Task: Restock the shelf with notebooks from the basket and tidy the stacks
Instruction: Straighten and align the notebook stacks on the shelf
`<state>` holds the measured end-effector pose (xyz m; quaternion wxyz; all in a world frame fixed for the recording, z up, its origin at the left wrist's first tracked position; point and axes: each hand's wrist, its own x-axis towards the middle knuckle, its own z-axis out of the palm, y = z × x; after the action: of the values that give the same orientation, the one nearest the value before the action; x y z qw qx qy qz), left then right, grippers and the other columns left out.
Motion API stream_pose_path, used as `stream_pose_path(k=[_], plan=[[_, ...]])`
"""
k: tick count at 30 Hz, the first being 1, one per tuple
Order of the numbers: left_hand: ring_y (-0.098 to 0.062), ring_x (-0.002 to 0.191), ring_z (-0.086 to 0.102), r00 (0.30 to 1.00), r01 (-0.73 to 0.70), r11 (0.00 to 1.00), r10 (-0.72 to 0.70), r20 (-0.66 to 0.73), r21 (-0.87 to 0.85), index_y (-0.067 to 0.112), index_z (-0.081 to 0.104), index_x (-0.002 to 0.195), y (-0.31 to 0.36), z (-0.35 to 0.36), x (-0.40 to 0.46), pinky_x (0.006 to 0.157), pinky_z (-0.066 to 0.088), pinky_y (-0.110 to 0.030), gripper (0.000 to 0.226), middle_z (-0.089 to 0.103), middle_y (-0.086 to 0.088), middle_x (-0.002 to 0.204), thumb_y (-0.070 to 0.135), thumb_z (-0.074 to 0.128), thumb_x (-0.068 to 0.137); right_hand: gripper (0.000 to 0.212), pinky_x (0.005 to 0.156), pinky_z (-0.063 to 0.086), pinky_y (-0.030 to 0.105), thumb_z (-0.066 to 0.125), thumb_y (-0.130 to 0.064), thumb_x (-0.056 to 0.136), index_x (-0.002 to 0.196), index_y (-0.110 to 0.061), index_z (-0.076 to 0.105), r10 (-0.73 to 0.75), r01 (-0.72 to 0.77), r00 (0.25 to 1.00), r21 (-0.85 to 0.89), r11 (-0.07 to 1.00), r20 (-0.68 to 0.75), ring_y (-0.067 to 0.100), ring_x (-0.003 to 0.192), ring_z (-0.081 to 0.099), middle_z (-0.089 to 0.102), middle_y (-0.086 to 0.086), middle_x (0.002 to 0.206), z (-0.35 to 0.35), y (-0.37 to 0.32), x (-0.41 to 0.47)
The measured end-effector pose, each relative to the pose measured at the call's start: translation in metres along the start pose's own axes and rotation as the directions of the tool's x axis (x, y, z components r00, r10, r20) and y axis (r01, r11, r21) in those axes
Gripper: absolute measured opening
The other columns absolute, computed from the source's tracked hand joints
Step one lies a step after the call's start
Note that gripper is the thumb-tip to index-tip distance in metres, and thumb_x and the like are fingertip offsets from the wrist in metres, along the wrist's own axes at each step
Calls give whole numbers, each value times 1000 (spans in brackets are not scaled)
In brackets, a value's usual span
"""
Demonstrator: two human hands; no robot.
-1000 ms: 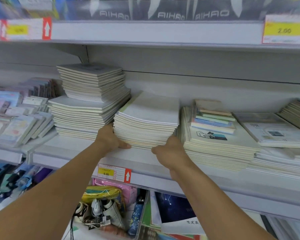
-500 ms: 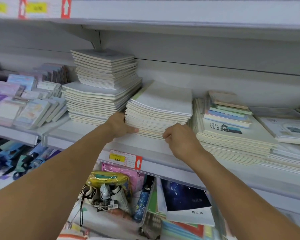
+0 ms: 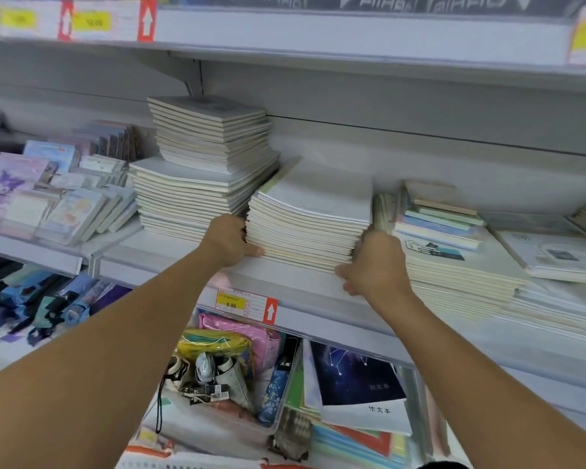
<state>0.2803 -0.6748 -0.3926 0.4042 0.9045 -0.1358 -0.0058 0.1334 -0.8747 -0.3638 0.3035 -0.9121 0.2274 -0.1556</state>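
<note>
Grip: your left hand and right hand clamp the notebook stack, frame centre.
Look: pale covers, cream edges.

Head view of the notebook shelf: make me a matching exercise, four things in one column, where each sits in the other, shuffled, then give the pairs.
Things
1. left hand
2. right hand
3. yellow price tag
4. dark starry notebook

Places
A. on the shelf edge, below the middle stack
B. against the middle stack's right side
C. on the lower level, under the shelf
D. against the middle stack's left side, beside the tall stack

Pairs: 1-D, 2-B, 3-A, 4-C
</note>
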Motion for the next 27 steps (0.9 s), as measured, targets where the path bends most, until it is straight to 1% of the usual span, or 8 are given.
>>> stream_pose_path(k=[2, 6, 10, 13, 19, 21, 24, 27], plan=[[-24, 96, 69, 999, -31, 999, 31, -10, -7, -2, 70, 97, -1, 2, -2, 92, 54, -39, 38, 74, -11, 99, 13, 87, 67, 17, 46, 55, 28, 76, 0, 80, 83, 0, 59, 121, -173, 976, 308, 935, 181, 23, 59, 70, 66, 13, 76, 10, 3, -6], [-21, 96, 68, 998, -60, 998, 60, -32, 1, 0, 71, 98, -4, 5, -2, 92, 53, -38, 35, 74, -9, 100, 15, 86, 70, 41, 61, 61, 31, 66, 8, 80, 119, 8, 54, 212, -316, 946, 549, 773, 246, 29, 83, 72, 66, 24, 109, 23, 1, -3], [-21, 98, 69, 997, -69, 997, 68, -46, -16, 4, 72, 102, -8, 5, -1, 95, 52, -39, 37, 75, -7, 102, 16, 86, 70, 40, 67, 57, 30, 51, 10, 93, 128, -8, 45, 298, -345, 937, 636, 690, 184, 17, 48, 64, 63, 13, 90, 27, -5, -9], [-21, 98, 69, 997, -69, 996, 67, -27, -53, 4, 72, 103, -11, 3, -1, 96, 52, -40, 37, 75, -7, 103, 13, 85, 70, 35, 77, 57, 38, 46, 10, 95, 120, -15, 44, 328, -345, 932, 659, 669, 155, 16, 47, 63, 59, 7, 77, 28, -6, -10], [-21, 100, 68, 996, -82, 995, 81, -34, -54, 5, 71, 105, -10, 6, -3, 95, 51, -34, 38, 74, -7, 105, 13, 85, 71, 16, 79, 59, 53, 54, 6, 93, 108, 0, 51, 214, -279, 958, 442, 852, 192, 34, 65, 73, 63, 15, 75, 20, -10, -7], [-18, 98, 68, 996, -87, 996, 87, -14, -27, 7, 73, 104, -6, 4, -3, 87, 50, -25, 36, 74, -5, 103, 15, 85, 71, 15, 77, 61, 49, 68, -7, 90, 97, 0, 57, 158, -209, 966, 262, 942, 204, 34, 71, 74, 70, 17, 81, 7, -14, 1], [-12, 96, 68, 993, -85, 986, 96, 74, -141, 10, 72, 107, 0, -1, -6, 85, 50, -20, 45, 73, 3, 102, 20, 89, 66, 26, 60, 62, 39, 83, -14, 78, 80, -3, 59, 104, -116, 988, 105, 988, 112, 28, 59, 72, 71, 15, 73, -5, -12, 9], [-7, 86, 66, 993, -121, 982, 119, -28, -144, 12, 70, 99, -1, 3, -6, 74, 48, -11, 39, 72, 4, 96, 22, 88, 66, 30, 54, 61, 44, 89, -7, 68, 76, -1, 61, 78, -79, 997, 49, 996, 26, 31, 59, 71, 69, 18, 72, -2, -6, 15]])
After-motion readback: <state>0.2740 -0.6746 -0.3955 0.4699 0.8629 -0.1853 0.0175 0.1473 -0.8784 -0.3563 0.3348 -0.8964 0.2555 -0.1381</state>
